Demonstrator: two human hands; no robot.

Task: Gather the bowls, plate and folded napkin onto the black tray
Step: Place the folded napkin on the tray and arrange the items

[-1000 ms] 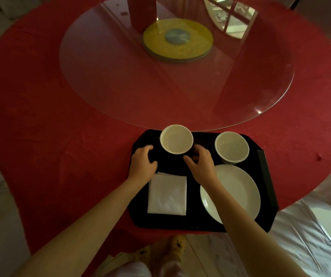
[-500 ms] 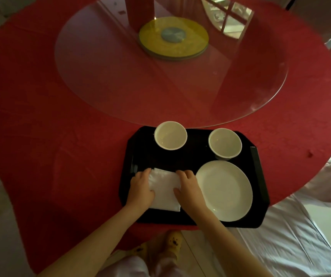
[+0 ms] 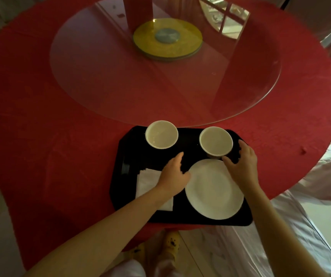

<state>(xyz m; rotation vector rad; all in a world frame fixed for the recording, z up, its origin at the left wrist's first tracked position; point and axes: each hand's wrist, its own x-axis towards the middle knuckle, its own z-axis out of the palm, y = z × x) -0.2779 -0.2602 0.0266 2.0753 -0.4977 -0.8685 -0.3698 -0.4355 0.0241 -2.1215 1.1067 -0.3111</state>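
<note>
The black tray (image 3: 129, 156) lies at the near edge of the red table. Two white bowls stand along its far side, the left bowl (image 3: 161, 134) and the right bowl (image 3: 215, 141). A white plate (image 3: 213, 191) fills the near right part. A folded white napkin (image 3: 147, 182) lies near left, partly under my left forearm. My left hand (image 3: 174, 175) hovers between napkin and plate, fingers apart, holding nothing. My right hand (image 3: 242, 162) is spread just right of the right bowl, over the plate's far edge; whether it touches the bowl is unclear.
A large round glass turntable (image 3: 100, 76) covers the table's middle, with a yellow disc (image 3: 180, 47) at its hub and a red upright object (image 3: 139, 13) behind. The tray overhangs the table's near edge. Pale fabric (image 3: 280, 246) lies at lower right, my yellow slippers (image 3: 172, 239) below.
Both hands have left the napkin and moved right: the left now sits between napkin and plate, the right beside the right bowl. A second ago they flanked the left bowl.
</note>
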